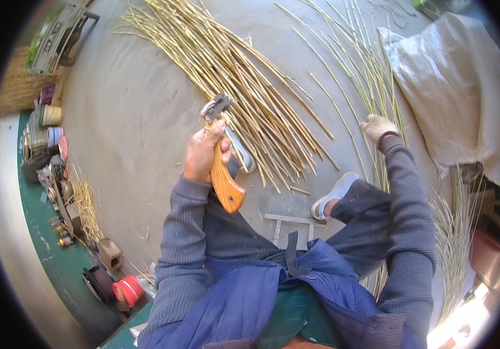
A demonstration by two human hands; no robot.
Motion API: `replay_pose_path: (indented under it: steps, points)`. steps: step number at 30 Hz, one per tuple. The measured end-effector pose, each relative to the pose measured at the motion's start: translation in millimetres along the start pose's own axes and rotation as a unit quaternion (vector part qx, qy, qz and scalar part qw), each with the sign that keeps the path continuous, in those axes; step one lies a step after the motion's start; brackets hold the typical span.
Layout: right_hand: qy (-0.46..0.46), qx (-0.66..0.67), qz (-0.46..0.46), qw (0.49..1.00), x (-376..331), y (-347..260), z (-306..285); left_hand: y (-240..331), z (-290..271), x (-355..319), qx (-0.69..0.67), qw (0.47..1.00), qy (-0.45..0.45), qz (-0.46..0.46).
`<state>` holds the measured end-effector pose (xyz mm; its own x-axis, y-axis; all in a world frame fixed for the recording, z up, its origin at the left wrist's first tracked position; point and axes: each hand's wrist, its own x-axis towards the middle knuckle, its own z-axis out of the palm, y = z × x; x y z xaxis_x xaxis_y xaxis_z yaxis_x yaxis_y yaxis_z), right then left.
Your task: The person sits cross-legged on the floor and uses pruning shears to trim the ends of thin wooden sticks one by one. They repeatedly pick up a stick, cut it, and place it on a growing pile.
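My bare left hand (201,152) is closed around a hand tool with a curved wooden handle (226,187) and a dark metal head (217,104). The handle's broad end hangs toward my lap, and the head sits past my thumb. On the right, my gloved right hand (378,128) is closed at the thin green stems (381,75), which run away to the far side. Beyond my left hand a large pile of cut yellow-brown stalks (244,87) fans out over the floor. What the glove's fingers grip is partly hidden.
A white woven sack (453,87) lies at the right, with thin green stalks (453,244) nearer me. Between my feet is a small metal frame (290,220). Along the left, a green bench edge (34,232) carries clutter, near a red spool (129,291).
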<state>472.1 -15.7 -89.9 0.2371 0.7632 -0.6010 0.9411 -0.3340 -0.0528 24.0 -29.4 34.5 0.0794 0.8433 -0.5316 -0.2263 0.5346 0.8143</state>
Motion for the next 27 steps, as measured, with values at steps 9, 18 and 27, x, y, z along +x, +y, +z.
replay_pose_path:
  steps: [9,18,27]
  points:
    - [-0.007,0.071,-0.05,0.996,68,-183,165,4,-30,-14,-0.023,0.995,-0.031,-0.089]
    - [0.026,0.101,-0.079,0.991,133,-234,191,17,-29,-19,-0.042,0.982,-0.066,-0.173]
    - [0.015,0.136,-0.091,0.986,145,-237,189,15,-26,-18,-0.054,0.979,-0.055,-0.186]
